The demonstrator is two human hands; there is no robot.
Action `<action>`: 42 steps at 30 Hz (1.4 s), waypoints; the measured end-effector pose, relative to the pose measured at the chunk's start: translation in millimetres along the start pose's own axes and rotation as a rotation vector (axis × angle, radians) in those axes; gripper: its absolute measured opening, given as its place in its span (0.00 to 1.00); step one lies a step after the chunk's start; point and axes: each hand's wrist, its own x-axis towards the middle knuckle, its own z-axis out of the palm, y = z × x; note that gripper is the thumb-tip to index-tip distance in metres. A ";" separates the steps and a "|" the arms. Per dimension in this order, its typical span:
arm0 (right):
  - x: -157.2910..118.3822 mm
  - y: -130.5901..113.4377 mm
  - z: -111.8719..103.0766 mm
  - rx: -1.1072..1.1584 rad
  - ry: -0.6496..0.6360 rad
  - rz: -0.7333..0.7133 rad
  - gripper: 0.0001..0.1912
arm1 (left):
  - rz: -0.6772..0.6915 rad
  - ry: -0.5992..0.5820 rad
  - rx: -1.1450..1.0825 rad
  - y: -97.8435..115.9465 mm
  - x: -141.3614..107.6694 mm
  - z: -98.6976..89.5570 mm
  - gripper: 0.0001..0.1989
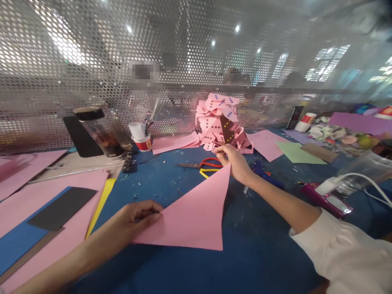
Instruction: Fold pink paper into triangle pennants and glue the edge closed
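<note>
In the lower centre of the frame, a pink sheet (192, 222) is spreading over the blue desk (263, 257). At its left side, the left hand (139, 218) is pinching it, thumb lying on top and fingers curling at the upper edge. The sheet's upper corner is reaching the right hand (235, 162) in the centre; whether those fingers are clamping it, I cannot tell. Just left of that hand, scissors (192, 165) are lying. Farther up, dotted pink pieces (211, 122) are heaping before a perforated screen (183, 53).
</note>
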 end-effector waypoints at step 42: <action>-48.0 -76.3 30.5 -0.234 -0.423 -0.572 0.13 | 0.630 0.196 0.908 -18.2 4.0 36.9 0.21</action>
